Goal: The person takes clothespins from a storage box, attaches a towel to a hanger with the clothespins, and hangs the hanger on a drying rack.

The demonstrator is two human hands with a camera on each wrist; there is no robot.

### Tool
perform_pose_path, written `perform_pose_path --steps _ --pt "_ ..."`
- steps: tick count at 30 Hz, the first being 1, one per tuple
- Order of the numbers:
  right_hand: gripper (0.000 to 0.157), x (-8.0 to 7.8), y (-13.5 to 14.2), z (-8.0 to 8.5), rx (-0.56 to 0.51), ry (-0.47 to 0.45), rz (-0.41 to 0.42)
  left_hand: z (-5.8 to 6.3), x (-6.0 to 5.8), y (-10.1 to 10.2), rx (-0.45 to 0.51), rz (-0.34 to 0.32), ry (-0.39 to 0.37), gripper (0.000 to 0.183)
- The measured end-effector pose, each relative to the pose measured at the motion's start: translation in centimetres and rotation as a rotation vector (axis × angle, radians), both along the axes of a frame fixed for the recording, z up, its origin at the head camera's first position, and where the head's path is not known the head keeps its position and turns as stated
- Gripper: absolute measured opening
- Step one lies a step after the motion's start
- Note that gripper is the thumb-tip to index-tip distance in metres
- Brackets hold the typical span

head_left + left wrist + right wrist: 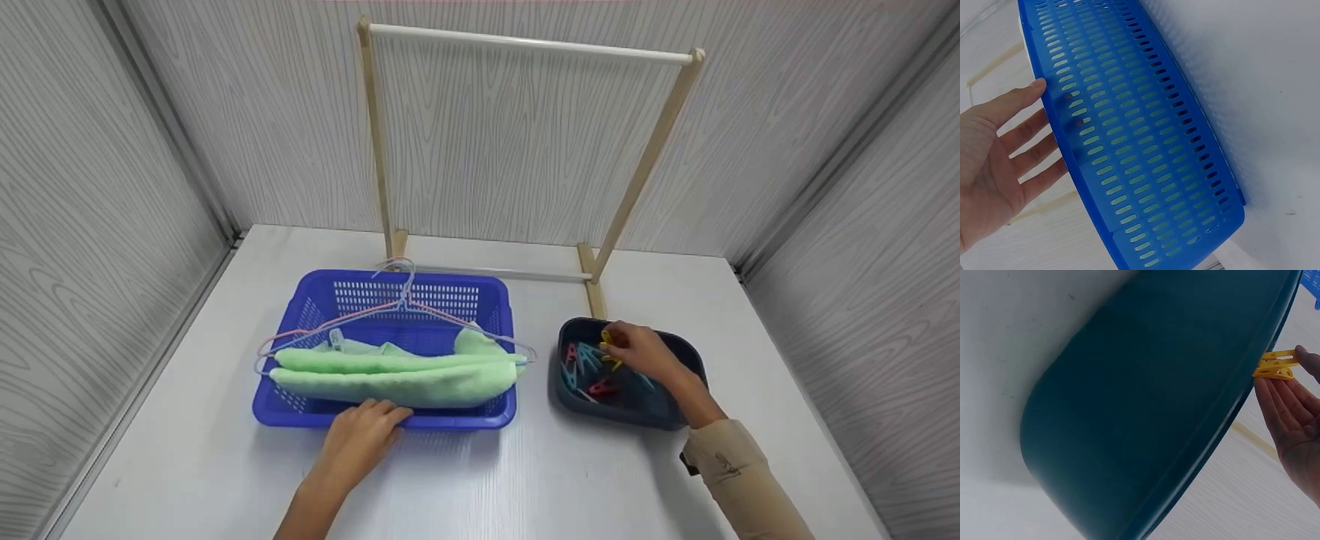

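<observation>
A blue plastic basket has my left hand at its front rim. In the left wrist view that hand's thumb is on the outer side of the rim, while its fingers reach over to the inside. Two light green cloths are draped over a pink hanger and a pale blue hanger, which lie across the basket. Over a dark teal bin, my right hand pinches a yellow clothespin between thumb and fingers, close above the rim in the right wrist view.
Red clothespins and teal clothespins lie in the bin. Behind the basket stands a rack with wooden posts and a white top bar. Wood-grain panels enclose the white table on three sides.
</observation>
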State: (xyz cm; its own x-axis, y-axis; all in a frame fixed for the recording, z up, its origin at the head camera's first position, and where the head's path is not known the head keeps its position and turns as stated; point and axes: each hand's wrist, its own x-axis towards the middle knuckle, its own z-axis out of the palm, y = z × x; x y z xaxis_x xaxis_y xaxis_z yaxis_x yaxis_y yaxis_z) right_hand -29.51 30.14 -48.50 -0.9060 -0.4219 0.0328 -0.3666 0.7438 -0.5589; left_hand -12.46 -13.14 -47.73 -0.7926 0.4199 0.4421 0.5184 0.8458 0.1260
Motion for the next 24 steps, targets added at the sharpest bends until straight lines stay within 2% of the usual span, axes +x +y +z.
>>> perform_pose_path --steps 10,24 --pt "0.035 0.5 0.0 0.8 -0.067 -0.038 -0.033 0.0 0.1 0.0 -0.001 0.005 -0.008 0.023" --pt "0.036 1.4 -0.2 1.8 -0.105 0.025 -0.050 0.1 0.1 0.1 -0.006 0.010 -0.005 0.023"
